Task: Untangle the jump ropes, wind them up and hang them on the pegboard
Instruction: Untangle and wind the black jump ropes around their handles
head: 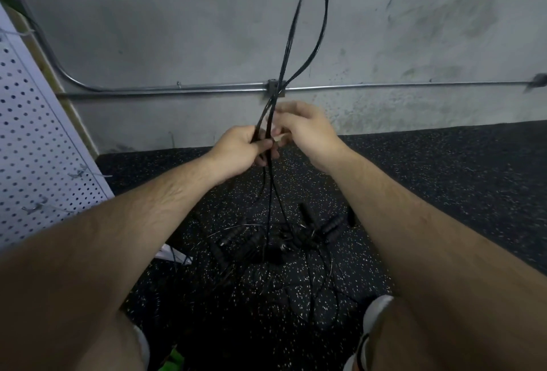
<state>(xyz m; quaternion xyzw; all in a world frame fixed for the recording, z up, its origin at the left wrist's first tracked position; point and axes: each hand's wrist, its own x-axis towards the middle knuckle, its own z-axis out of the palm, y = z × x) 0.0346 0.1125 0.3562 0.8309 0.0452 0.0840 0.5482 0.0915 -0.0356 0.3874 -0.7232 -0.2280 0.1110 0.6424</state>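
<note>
My left hand (239,148) grips a bundle of thin black jump rope cords, and a tall loop (307,27) of them stands up above the fist against the wall. My right hand (302,126) is just right of the fist, fingers curled beside the strands; its hold is blurred. Below my hands the cords hang down to a tangle of black handles and cords (281,240) lying on the floor. The white pegboard (32,145) leans at the left, with small metal hooks (80,174) on it.
A grey concrete wall with a metal conduit pipe (177,88) runs across the back. The floor is black speckled rubber (444,181). My shoes (376,314) show at the bottom edge. A white scrap (168,252) lies left of the tangle.
</note>
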